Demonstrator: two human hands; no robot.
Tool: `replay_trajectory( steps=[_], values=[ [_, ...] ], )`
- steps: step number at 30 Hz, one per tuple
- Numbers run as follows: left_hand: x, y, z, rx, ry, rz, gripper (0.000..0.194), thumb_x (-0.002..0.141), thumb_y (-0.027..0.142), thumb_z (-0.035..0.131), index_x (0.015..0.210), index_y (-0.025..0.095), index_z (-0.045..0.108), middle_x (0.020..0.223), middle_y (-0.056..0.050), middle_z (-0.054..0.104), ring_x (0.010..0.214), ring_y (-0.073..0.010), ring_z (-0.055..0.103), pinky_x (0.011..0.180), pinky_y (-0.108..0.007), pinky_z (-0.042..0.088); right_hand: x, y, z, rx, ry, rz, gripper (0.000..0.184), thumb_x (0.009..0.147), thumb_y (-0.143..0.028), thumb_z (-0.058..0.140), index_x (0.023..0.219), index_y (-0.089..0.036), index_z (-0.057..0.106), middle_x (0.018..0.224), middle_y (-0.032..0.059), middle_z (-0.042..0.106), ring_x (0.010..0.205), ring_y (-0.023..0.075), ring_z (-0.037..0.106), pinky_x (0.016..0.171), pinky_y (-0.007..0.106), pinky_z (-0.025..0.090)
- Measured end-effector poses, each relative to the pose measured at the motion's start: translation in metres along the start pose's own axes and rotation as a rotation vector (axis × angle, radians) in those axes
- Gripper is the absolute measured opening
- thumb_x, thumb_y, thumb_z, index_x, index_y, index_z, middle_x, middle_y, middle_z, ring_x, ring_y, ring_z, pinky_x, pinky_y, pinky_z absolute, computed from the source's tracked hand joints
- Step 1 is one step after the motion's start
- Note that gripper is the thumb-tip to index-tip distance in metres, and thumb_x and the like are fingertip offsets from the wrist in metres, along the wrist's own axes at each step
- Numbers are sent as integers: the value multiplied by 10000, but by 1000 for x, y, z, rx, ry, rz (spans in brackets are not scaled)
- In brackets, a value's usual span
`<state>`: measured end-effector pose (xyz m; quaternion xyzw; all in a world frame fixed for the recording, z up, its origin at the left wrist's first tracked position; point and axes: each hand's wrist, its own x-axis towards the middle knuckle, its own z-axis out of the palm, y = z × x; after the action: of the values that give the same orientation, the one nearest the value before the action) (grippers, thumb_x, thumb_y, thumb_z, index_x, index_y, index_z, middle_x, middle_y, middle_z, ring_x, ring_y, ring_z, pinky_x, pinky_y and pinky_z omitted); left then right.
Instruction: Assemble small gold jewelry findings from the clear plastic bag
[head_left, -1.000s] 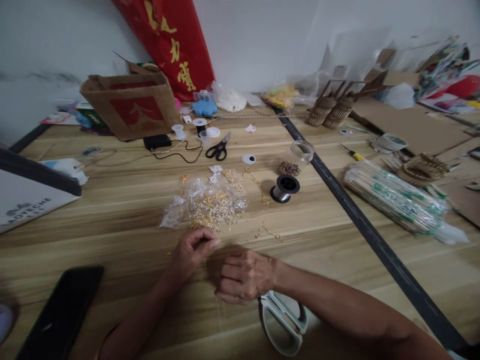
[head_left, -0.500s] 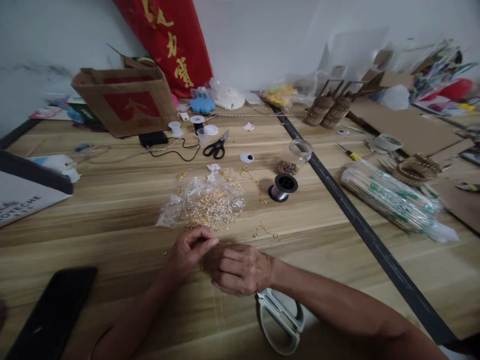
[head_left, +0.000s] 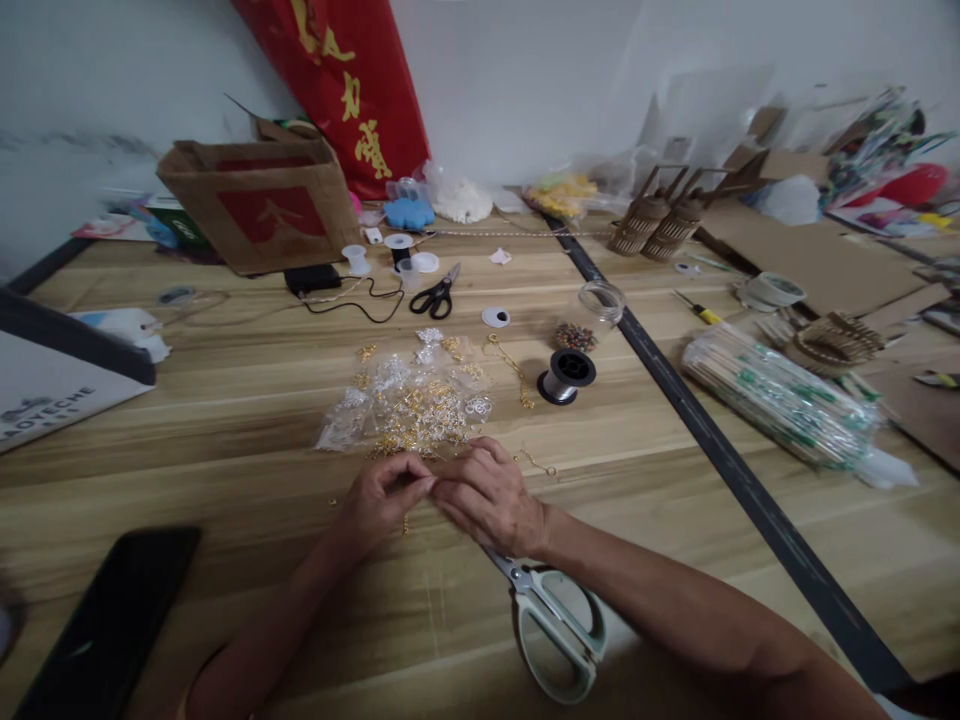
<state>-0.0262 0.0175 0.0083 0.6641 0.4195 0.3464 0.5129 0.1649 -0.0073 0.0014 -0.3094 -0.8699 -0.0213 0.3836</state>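
My left hand point(head_left: 390, 500) is closed in a pinch, with a short gold chain point(head_left: 406, 524) hanging just below its fingers. Against those fingertips, my right hand point(head_left: 491, 500) is also closed; whatever it grips is hidden. Just beyond both hands lies a heap of gold and silver jewelry findings point(head_left: 420, 405), partly on clear plastic bags. White-handled scissors point(head_left: 559, 630) rest under and below my right wrist. Another thin gold chain point(head_left: 536, 462) lies beside my right hand, and a longer gold chain point(head_left: 514, 370) is farther back.
A spool of clear line point(head_left: 566, 376) stands near an open jar of beads point(head_left: 581, 325). Black scissors point(head_left: 436, 294) lie farther back. A phone point(head_left: 112, 620) is at the lower left, a paper bag point(head_left: 259, 215) behind, and wrapped sticks point(head_left: 780, 395) at the right.
My right hand has moved up and toward my left hand, so the fingertips now meet. More of the white-handled scissors shows. The thin strand between the hands is no longer visible.
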Motion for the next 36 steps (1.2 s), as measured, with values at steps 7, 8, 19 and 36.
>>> replay_trajectory(
  steps=[7, 8, 19, 36],
  values=[
    [-1, -8, -1, 18, -15, 19, 185, 783, 280, 625, 656, 146, 611, 624, -1, 586, 606, -123, 512, 599, -223, 414, -1, 2, 1, 21, 3, 26, 93, 916, -169, 524, 903, -174, 615, 816, 18, 682, 734, 142, 557, 920, 378, 401],
    [-1, -9, -1, 19, -17, 20, 180, 782, 277, 626, 658, 146, 612, 625, 0, 588, 606, -122, 512, 602, -224, 413, -2, 3, 1, 26, 0, 31, 96, 918, -169, 520, 902, -176, 615, 809, 18, 680, 733, 141, 561, 925, 378, 398],
    [-2, -7, 1, 13, -15, 2, 192, 778, 299, 649, 674, 139, 625, 622, 1, 588, 597, -115, 501, 569, -218, 392, -5, 2, 3, 76, -45, 118, 81, 920, -195, 528, 914, -178, 607, 781, 30, 656, 754, 154, 572, 932, 398, 410],
    [-2, -8, 1, 6, 3, 40, 161, 793, 263, 641, 697, 135, 626, 653, 4, 594, 628, -113, 516, 616, -220, 407, -4, 4, 7, 152, -31, 101, 59, 913, -138, 514, 926, -168, 563, 807, 48, 631, 765, 170, 532, 843, 371, 439]
  ],
)
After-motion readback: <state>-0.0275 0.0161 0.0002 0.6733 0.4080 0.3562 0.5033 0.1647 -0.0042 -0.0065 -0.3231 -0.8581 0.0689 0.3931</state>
